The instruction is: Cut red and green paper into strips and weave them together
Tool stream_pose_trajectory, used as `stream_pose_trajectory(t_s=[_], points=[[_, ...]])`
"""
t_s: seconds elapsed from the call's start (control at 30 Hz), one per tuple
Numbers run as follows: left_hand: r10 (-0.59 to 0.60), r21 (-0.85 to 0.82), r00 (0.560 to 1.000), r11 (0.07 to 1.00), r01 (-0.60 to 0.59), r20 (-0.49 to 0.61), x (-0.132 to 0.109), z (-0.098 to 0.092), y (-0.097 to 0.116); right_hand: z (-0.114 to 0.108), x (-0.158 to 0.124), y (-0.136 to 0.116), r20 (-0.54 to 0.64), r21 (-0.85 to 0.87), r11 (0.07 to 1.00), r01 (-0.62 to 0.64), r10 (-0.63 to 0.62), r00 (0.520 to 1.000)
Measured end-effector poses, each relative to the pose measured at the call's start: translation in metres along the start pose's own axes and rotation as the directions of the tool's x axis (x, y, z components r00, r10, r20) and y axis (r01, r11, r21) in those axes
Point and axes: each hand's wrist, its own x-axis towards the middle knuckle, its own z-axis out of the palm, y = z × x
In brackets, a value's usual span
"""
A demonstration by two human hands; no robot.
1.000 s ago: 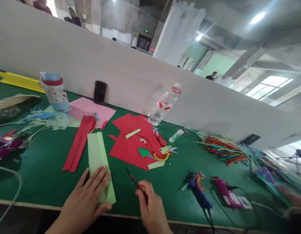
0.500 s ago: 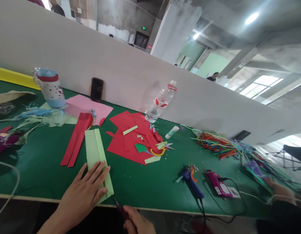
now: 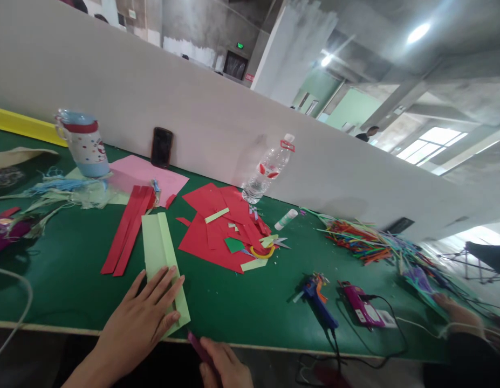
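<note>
My left hand (image 3: 142,310) lies flat on a folded sheet of light green paper (image 3: 155,242), its fingers slightly spread. The paper's right side is folded over in a long strip, and its near end reaches the table's front edge. Just past that edge, my right hand (image 3: 227,364) is closed around a purple utility knife (image 3: 199,347). The knife points up toward the paper's lower right corner, and I cannot clearly make out its blade. To the left of the paper are two long red paper strips (image 3: 128,231).
Red paper sheets (image 3: 197,237) with scraps and yellow-handled scissors (image 3: 262,253) lie mid-table. A glue stick (image 3: 286,219), water bottle (image 3: 268,172) and blue glue gun (image 3: 320,304) sit farther right. Another person's hand (image 3: 458,312) is among coloured strips at the right. A cup (image 3: 86,148) stands left.
My right hand has shifted slightly left with the knife, and the dark, thin tip seen before hardly shows now. My left hand stays on the green paper.
</note>
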Motion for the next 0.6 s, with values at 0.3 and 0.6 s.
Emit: stream_pose_trajectory(t_s=[0.3, 0.6], points=[[0.004, 0.012, 1.0, 1.0, -0.004, 0.027, 0.0007, 0.0011, 0.0009, -0.0044, 0.0062, -0.0049, -0.084, -0.186, 0.982, 0.038, -0.054, 0.995], [-0.003, 0.001, 0.999, 1.0, 0.003, 0.034, -0.0003, 0.0031, 0.0011, -0.0089, 0.0084, -0.0003, -0.079, -0.178, 0.982, 0.064, -0.079, 0.994]])
